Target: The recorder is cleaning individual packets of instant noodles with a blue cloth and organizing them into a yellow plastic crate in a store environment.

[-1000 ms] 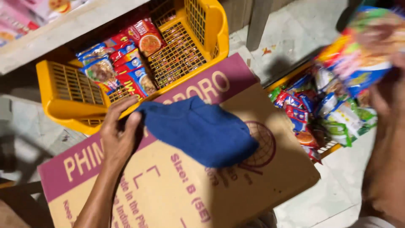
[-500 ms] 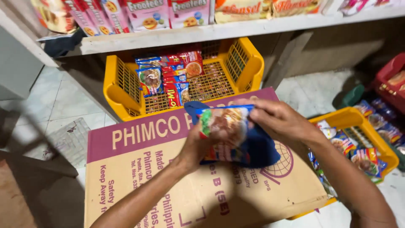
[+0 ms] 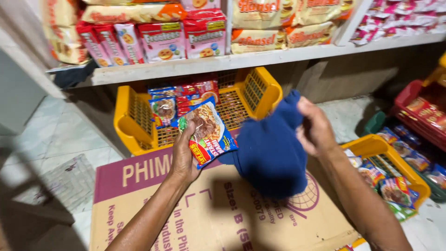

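Here, at the centre of the frame, a snack packet (image 3: 207, 133) is gripped by the left hand (image 3: 184, 155), while a blue cloth (image 3: 272, 151) just to its right is pinched at its top by the right hand (image 3: 315, 128). Both are held above a cardboard box (image 3: 162, 204). Behind them a yellow basket (image 3: 132, 116) of packets is seen under a shelf (image 3: 223, 61); another yellow basket (image 3: 371, 145) lies lower right.

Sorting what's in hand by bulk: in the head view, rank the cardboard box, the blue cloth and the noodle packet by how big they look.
1. Cardboard box, largest by far, though cut off by the frame.
2. Blue cloth, bunched in the right hand.
3. Noodle packet in the left hand, smallest.
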